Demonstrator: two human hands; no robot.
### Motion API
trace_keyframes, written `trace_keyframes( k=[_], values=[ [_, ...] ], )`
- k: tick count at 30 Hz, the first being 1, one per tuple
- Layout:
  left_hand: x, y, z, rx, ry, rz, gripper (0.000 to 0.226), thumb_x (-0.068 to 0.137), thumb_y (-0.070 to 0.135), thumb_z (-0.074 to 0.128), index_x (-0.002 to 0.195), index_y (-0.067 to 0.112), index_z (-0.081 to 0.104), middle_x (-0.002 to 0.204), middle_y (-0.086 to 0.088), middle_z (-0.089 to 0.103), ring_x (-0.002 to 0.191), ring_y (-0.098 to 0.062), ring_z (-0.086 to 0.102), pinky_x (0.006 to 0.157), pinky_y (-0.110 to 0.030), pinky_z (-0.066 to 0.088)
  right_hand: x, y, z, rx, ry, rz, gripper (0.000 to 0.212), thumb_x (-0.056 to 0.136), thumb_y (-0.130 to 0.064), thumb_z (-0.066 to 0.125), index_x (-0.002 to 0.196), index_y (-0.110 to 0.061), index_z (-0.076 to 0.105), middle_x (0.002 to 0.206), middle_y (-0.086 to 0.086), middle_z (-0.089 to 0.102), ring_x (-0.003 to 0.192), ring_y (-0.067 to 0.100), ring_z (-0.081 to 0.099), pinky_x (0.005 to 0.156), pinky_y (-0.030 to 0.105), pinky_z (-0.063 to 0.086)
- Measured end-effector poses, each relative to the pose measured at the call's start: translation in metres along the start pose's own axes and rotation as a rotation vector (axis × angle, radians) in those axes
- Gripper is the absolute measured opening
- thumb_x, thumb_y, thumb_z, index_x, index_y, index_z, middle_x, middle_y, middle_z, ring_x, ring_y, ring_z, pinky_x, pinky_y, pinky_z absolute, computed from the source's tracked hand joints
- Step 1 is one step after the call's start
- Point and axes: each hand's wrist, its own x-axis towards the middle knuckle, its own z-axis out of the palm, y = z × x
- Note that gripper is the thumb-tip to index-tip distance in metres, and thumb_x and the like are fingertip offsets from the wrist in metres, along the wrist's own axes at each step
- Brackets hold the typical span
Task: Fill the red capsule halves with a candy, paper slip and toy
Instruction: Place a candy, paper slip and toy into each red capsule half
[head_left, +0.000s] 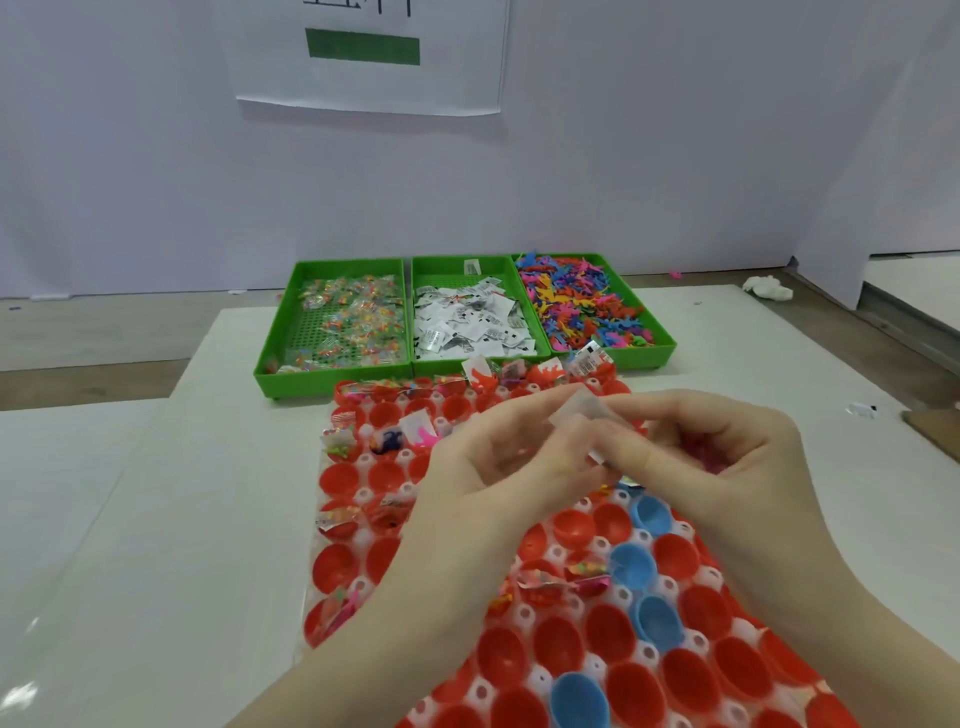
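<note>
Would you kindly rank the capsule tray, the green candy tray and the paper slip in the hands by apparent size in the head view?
1. Capsule tray, largest, though nearest the camera.
2. Green candy tray.
3. Paper slip, smallest, held by both hands.

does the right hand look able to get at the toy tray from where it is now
Probably yes, once free. The toy tray sits open-topped just beyond the capsule tray, with nothing between. But the right hand and left hand both pinch a paper slip.
</note>
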Motion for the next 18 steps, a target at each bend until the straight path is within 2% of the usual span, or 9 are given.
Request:
trace_keyframes(
  k=[1,3,7,8,10,12,13,16,18],
  values=[
    [-0.001,-0.001,0.001,0.012,0.001,-0.002,0.022,0.073,0.021,0.066,0.094,0.017,0.074,0.081,-0.003,0.073,0.076,-0.01,0.069,0.068,-0.017,0.053,-0.002,0.0,-0.002,-0.01,0.002,-0.011,0.019,0.061,-0.028,0.068,0.078,-0.022,0.075,0.045,0.007,0.024,0.044,0.008,0.027,0.046,0.015,0.03],
    [-0.002,-0.002,0.002,-0.012,0.009,-0.047,0.017,0.071,0.013,0.072,0.088,0.014,0.074,0.075,-0.005,0.072,0.068,-0.01,0.069,0.062,-0.016,0.052,-0.005,0.0,-0.005,-0.003,-0.014,0.01,0.025,0.06,-0.027,0.069,0.084,-0.022,0.07,0.045,-0.007,0.024,0.042,0.003,0.024,0.045,0.01,0.029],
    [-0.002,-0.002,0.003,-0.041,0.062,-0.108,0.019,0.064,0.015,0.065,0.08,0.012,0.075,0.067,-0.005,0.069,0.058,-0.01,0.066,0.054,-0.015,0.051,-0.01,-0.001,-0.01,-0.036,-0.103,0.089,0.047,0.054,-0.032,0.083,0.097,-0.025,0.064,0.047,-0.01,0.03,0.042,0.002,0.029,0.045,0.01,0.032],
    [-0.003,-0.003,0.004,-0.002,0.067,-0.087,0.018,0.068,0.013,0.065,0.082,0.014,0.075,0.067,-0.003,0.069,0.059,-0.009,0.066,0.055,-0.015,0.051,-0.011,-0.002,-0.011,-0.021,-0.115,0.106,0.046,0.06,-0.031,0.083,0.1,-0.025,0.063,0.049,-0.01,0.034,0.043,0.001,0.033,0.046,0.009,0.035],
    [-0.003,-0.005,0.004,0.114,0.095,-0.024,0.02,0.078,0.005,0.064,0.091,0.018,0.073,0.063,-0.001,0.068,0.059,-0.008,0.066,0.057,-0.015,0.051,-0.009,-0.002,-0.014,0.137,-0.129,0.191,0.032,0.07,-0.023,0.066,0.102,-0.025,0.064,0.052,-0.012,0.04,0.044,0.0,0.039,0.047,0.009,0.037],
    [-0.003,-0.009,0.002,0.217,0.121,0.043,0.021,0.083,0.004,0.061,0.097,0.02,0.063,0.063,-0.007,0.067,0.059,-0.01,0.066,0.057,-0.015,0.051,-0.007,-0.003,-0.018,0.401,-0.186,0.337,0.043,0.059,-0.015,0.056,0.099,-0.017,0.07,0.055,-0.007,0.041,0.046,0.004,0.037,0.046,0.012,0.036],
    [-0.003,-0.009,0.002,0.257,0.122,0.077,0.019,0.083,0.004,0.061,0.095,0.02,0.06,0.065,-0.01,0.067,0.06,-0.011,0.067,0.057,-0.017,0.052,-0.007,-0.003,-0.02,0.499,-0.213,0.363,0.049,0.054,-0.019,0.055,0.099,-0.011,0.072,0.057,-0.005,0.041,0.049,0.005,0.037,0.047,0.013,0.037],
    [-0.006,-0.012,0.003,0.403,0.08,0.169,0.019,0.084,0.002,0.059,0.081,0.022,0.058,0.068,-0.009,0.068,0.063,-0.015,0.067,0.06,-0.023,0.054,-0.009,-0.002,-0.025,0.531,-0.181,0.303,0.048,0.064,-0.014,0.042,0.101,-0.011,0.071,0.062,-0.003,0.047,0.057,0.006,0.045,0.054,0.013,0.042],
    [-0.008,-0.012,0.002,0.467,0.04,0.188,0.024,0.084,-0.001,0.058,0.074,0.021,0.062,0.069,-0.001,0.068,0.061,-0.009,0.065,0.058,-0.016,0.051,-0.011,-0.001,-0.026,0.472,-0.15,0.233,0.048,0.066,-0.005,0.042,0.105,-0.009,0.069,0.068,-0.002,0.057,0.063,0.007,0.054,0.059,0.014,0.046]
  ],
)
